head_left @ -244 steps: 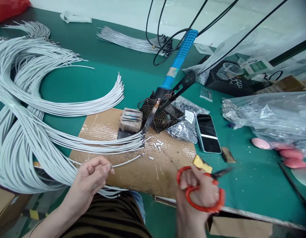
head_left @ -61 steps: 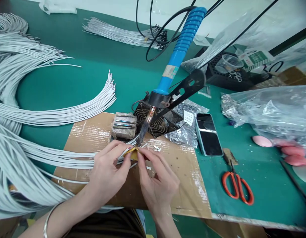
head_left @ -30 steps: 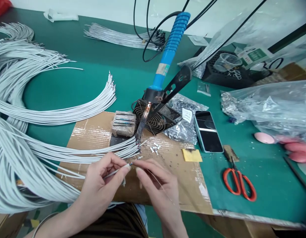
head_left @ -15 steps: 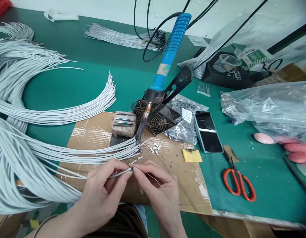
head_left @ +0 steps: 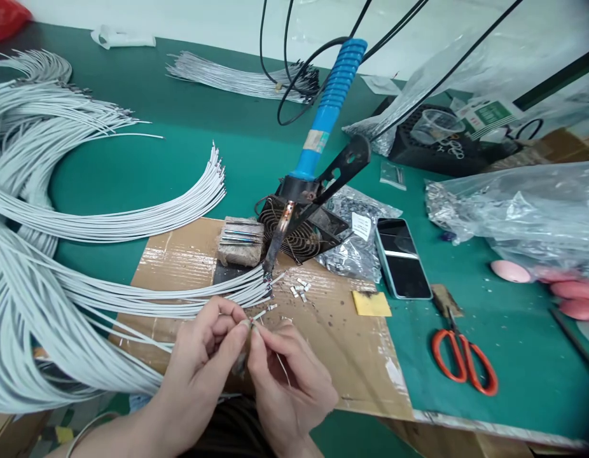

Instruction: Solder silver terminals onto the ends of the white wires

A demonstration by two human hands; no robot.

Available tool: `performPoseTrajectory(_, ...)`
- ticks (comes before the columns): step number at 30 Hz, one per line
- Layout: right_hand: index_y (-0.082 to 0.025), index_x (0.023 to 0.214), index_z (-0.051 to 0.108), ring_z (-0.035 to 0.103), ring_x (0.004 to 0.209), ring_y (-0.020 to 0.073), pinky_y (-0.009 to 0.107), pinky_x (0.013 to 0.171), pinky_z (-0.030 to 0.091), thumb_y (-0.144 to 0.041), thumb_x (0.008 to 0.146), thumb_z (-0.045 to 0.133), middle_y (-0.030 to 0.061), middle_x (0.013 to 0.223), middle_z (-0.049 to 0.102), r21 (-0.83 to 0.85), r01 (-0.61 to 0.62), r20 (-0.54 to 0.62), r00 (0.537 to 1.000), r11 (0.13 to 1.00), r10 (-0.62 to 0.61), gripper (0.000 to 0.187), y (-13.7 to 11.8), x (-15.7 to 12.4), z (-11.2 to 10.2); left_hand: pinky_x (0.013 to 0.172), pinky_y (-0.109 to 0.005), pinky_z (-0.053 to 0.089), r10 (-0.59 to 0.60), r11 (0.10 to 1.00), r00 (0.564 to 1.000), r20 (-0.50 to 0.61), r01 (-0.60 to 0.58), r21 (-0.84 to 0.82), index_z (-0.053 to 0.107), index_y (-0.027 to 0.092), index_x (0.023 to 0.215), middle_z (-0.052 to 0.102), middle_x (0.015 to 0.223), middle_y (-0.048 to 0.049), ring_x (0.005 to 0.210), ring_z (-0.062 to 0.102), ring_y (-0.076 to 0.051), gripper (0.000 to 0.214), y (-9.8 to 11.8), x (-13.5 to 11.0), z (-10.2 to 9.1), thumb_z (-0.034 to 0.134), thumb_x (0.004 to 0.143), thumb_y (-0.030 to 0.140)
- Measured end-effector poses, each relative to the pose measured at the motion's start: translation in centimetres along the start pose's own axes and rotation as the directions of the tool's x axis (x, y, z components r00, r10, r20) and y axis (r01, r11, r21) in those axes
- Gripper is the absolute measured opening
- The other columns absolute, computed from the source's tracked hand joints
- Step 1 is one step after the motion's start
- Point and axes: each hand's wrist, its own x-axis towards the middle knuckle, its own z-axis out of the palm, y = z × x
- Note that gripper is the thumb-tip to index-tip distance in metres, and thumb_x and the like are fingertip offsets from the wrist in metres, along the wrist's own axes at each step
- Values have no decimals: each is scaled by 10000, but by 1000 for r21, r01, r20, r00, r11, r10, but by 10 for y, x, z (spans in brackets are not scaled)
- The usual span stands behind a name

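My left hand [head_left: 203, 362] is closed in a pinch on a white cable, whose end is mostly hidden by the fingers. Against those fingertips, my right hand [head_left: 289, 375] pinches a thin pale wire [head_left: 284, 369] that trails down across its palm. The fingertips of both hands meet over the cardboard sheet [head_left: 352, 375]. Just beyond them lie loose white cables [head_left: 180, 300], their ends beside the tip of a soldering iron with a blue handle [head_left: 333, 86]. Small white pieces [head_left: 301, 288] are scattered right of that tip.
Large bundles of white cable [head_left: 84, 343] cover the left side. A block [head_left: 240, 242] and a fan [head_left: 294, 235] stand behind the hands. To the right are a yellow sponge [head_left: 371, 304], a phone [head_left: 404, 257], orange-handled scissors [head_left: 461, 356] and plastic bags [head_left: 518, 197].
Both hands have turned slightly, and the right has rolled inward toward the left. The cable length that showed between the fingers is now mostly covered. The view has shifted slightly.
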Motion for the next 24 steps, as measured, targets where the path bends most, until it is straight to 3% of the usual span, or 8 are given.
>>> performPoseTrajectory(4,-231,1046,742,569,621,120,259,600,471,34,870,679,-17,746,663,-40,102,148,984,994,-95,325,5,9,-17,530,-205,347,-8,995,997,-73,16,103,583,185,827,505,621,66,568,428,-107,218,10,6,-1,639,893,385)
performPoseTrajectory(7,-221,915,717,592,644,123,252,606,458,-97,980,590,-17,737,647,-37,-37,323,945,999,47,189,6,22,-31,494,-203,278,-35,985,997,-75,47,163,565,194,765,417,576,94,532,346,-98,189,16,8,-2,644,823,356)
performPoseTrajectory(10,-206,815,649,558,663,136,263,605,423,-212,1034,516,-11,725,593,-33,-102,455,884,994,106,256,7,34,-36,485,-210,241,-63,982,998,-22,66,179,550,205,750,377,558,105,520,307,-99,176,20,8,-2,618,812,355)
performPoseTrajectory(15,-216,778,500,501,706,140,271,666,403,-111,1023,472,-23,734,505,-2,25,575,818,1000,-20,268,13,35,-29,485,-229,225,-102,978,994,35,94,187,521,225,714,350,553,108,521,278,-105,195,21,9,1,606,801,378)
performPoseTrajectory(17,-220,765,491,505,702,142,266,659,411,-116,1002,478,-24,726,503,-1,71,575,816,998,-57,259,16,33,-31,491,-236,224,-144,972,988,59,130,197,521,227,711,358,552,106,521,279,-107,202,19,10,0,616,790,387)
performPoseTrajectory(19,-222,730,502,507,657,136,250,614,410,-160,993,507,-31,696,508,-68,57,528,849,996,-12,271,22,32,-41,500,-243,220,-162,969,985,65,146,201,525,225,711,358,546,107,523,275,-108,212,14,10,-4,632,786,392)
performPoseTrajectory(22,-223,679,486,466,574,126,242,544,380,-213,1042,497,-44,635,480,-242,-73,317,937,968,149,363,37,36,-67,524,-245,216,-130,978,991,20,125,165,554,211,749,386,567,103,539,274,-107,218,5,11,-12,639,828,396)
performPoseTrajectory(24,-216,744,587,469,559,128,248,522,366,-269,1044,556,-38,646,537,-347,-173,146,961,922,236,307,51,42,-85,530,-246,216,-116,984,993,11,113,136,568,207,773,390,569,106,539,266,-105,216,1,14,-15,639,848,396)
